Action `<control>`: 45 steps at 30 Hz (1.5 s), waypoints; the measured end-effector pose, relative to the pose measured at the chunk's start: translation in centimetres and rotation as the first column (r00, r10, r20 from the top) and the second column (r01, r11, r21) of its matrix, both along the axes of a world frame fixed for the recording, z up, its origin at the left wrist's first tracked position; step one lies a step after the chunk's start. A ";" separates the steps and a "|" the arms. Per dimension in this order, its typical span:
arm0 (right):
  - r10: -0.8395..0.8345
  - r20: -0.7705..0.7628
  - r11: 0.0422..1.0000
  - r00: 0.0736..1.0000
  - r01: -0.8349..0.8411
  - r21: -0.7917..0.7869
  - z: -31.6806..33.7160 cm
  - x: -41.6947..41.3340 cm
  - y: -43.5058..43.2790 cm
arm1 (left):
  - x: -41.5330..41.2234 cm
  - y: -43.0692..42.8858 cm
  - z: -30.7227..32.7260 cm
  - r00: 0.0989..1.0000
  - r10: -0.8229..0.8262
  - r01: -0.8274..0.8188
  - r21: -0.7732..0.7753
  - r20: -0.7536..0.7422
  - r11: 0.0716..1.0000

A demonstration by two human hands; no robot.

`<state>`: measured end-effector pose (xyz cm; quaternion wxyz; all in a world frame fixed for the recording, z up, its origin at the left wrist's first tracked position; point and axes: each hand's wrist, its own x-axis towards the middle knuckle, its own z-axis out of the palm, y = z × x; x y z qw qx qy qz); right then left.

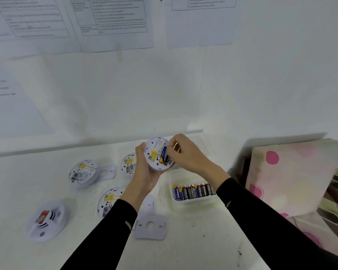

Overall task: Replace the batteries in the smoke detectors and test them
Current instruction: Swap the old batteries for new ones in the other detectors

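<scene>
**A:** What lies closest?

**B:** A flat white plastic mounting plate [149, 226], just nearer than the clear plastic tub [171, 200] and to its left. It was probably taken off so a detector's back can be reached. Far left of the tub sits a white round detector with a red label [46, 221], face up.

**A:** And the tub?

**B:** It holds a row of black-and-purple cylindrical batteries [193, 190] lying side by side. They sit right under the working hand, so spares are a short reach.

**A:** Left of the tub?

**B:** Three white round units lie backs up with yellow stickers showing. The near open detector [109, 199] is beside the left sleeve, and the left open detector [83, 173] and far open detector [128, 164] are farther back.

**A:** The hands?

**B:** Just beyond the tub, the left hand [144, 170] grips a white round smoke detector [156, 154] by its rim. Its back is tilted toward the person so the compartment is in plain sight. The right hand [185, 154] pinches the upper end of a blue-and-black battery [164, 155] that sits in that compartment.

**A:** Fully seated?

**B:** I cannot tell. I judge it is going in rather than coming out.

**A:** Farthest?

**B:** Printed paper sheets [113, 22] on the wall.
</scene>
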<state>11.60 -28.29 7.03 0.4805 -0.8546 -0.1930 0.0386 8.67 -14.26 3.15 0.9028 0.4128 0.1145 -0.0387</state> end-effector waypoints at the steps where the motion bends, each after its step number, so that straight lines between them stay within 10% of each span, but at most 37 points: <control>1: 0.026 0.009 1.000 1.000 -0.026 -0.004 0.1 0.0 -0.1 | 0.2 0.0 -0.1 1.000 -0.007 0.007 0.001 0.006 1.000; 7: -0.174 -0.047 0.951 0.984 0.180 0.253 -1.0 2.8 -1.1 | 0.8 0.8 -0.8 1.000 0.014 -0.014 -0.014 -0.019 1.000; 18: -0.215 -0.069 0.910 0.974 0.174 -0.375 -6.2 6.1 -2.3 | 1.2 1.9 -1.3 0.999 0.032 -0.031 0.027 -0.037 0.999; 24: 0.041 0.177 0.999 0.983 -0.043 0.006 -3.0 1.8 0.4 | 1.3 1.7 -1.1 0.999 0.025 -0.023 0.070 -0.021 0.997; 45: 0.105 0.244 0.994 0.964 -0.102 -0.027 -2.9 0.7 0.8 | 0.8 1.1 -0.8 0.996 -0.087 0.087 0.092 0.006 0.992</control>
